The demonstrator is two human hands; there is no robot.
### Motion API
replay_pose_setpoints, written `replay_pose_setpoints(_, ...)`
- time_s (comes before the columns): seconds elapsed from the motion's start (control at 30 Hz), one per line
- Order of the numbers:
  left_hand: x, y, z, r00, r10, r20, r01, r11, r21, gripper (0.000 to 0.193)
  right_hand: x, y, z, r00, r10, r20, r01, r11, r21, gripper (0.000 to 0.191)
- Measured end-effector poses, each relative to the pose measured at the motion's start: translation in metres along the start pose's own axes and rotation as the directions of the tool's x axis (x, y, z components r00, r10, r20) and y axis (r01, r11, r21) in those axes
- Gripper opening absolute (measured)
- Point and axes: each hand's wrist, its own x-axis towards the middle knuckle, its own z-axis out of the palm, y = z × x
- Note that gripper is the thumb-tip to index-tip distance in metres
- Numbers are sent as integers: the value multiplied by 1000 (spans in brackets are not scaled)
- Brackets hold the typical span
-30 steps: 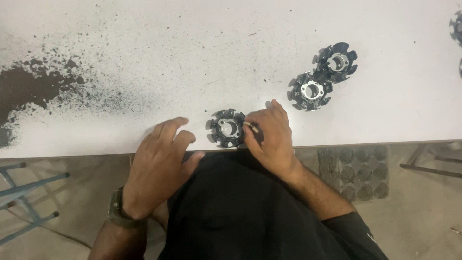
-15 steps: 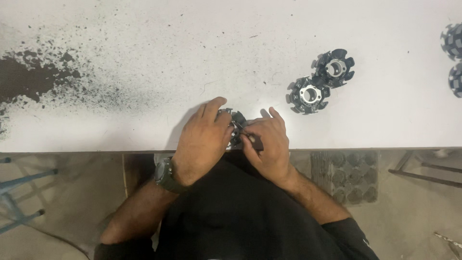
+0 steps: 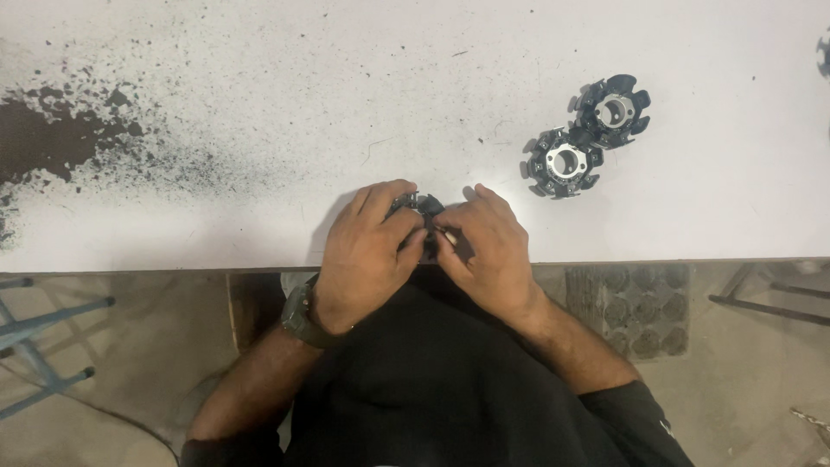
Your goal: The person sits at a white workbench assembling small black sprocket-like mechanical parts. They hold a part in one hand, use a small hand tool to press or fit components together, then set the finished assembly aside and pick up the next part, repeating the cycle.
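A black toothed ring part (image 3: 421,206) sits at the near edge of the white table (image 3: 259,112), mostly hidden under my fingers. My left hand (image 3: 367,255) covers its left side and grips it; a dark watch is on that wrist. My right hand (image 3: 486,251) closes on its right side, fingertips meeting the left hand's over the part. Two more black ring parts with silver centres lie to the right: one (image 3: 564,162) nearer, one (image 3: 615,107) farther, touching each other.
Dark powder or stain (image 3: 60,143) spreads over the table's left part. Another black part (image 3: 822,54) shows at the right edge. Below the table are a blue metal frame (image 3: 35,329) and a grey moulded tray (image 3: 635,303) on the floor.
My left hand moved from beside the ring part onto it. Both hands now close over the part together at the table's edge.
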Motion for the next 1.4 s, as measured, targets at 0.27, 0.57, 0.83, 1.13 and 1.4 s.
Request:
replay_pose_setpoints(0.27, -1, -4, 21, 995, -50, -84, 51, 999, 11, 12, 0, 0, -4, 1000, 0, 15, 0, 1000, 23, 25)
replay_pose_setpoints(0.57, -8, -10, 29, 983, 2, -186, -3, 1000, -5, 9, -3, -4, 0, 999, -44, -16, 45, 999, 17, 27)
replay_pose_setpoints(0.83, -11, -14, 31, 974, 38, -222, -41, 999, -6, 10, -1, -5, 6, 995, -97, 0, 96, 991, -96, 29)
replay_pose_setpoints(1.13, -11, -11, 3, 959, -36, -281, 25, 999, -43, 14, 1, -8, -4, 995, -95, -12, 93, 992, -81, 25)
replay_pose_setpoints(1.4, -4, -18, -11, 995, 67, -71, -59, 992, 114, 25, 0, -2, 8, 995, 18, -99, -16, 1000, 21, 18)
